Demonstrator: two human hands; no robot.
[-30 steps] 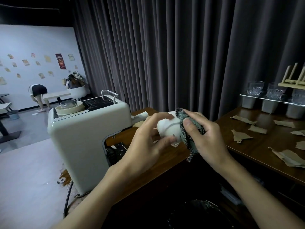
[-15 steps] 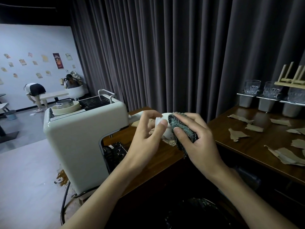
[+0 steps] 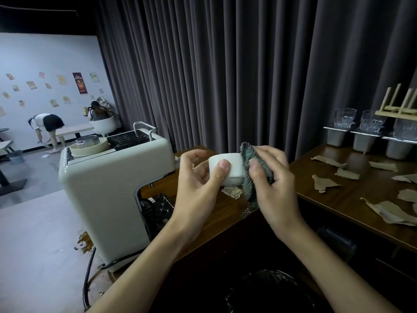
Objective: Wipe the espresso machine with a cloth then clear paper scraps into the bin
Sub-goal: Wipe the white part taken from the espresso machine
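Observation:
My left hand [image 3: 198, 184] holds a small white cup [image 3: 228, 169] on its side, thumb on its wall. My right hand [image 3: 270, 186] presses a dark green checked cloth [image 3: 250, 175] against the cup's base end. Both hover over the wooden counter [image 3: 214, 218], just right of the pale green espresso machine [image 3: 108, 190]. Brown paper scraps [image 3: 325, 182] lie scattered on the counter to the right. A bin with a black liner [image 3: 266, 290] sits low in front of me, mostly in shadow.
Glasses [image 3: 344, 118] stand on metal cups at the back right under a small wooden rack [image 3: 399, 105]. A dark curtain hangs behind the counter. The machine's cable [image 3: 86, 276] runs down at left. A person bends over far off at left.
The cup has turned in my left hand so more of its white wall shows, and the cloth has shifted from its side to its base end. Both hands stayed above the counter.

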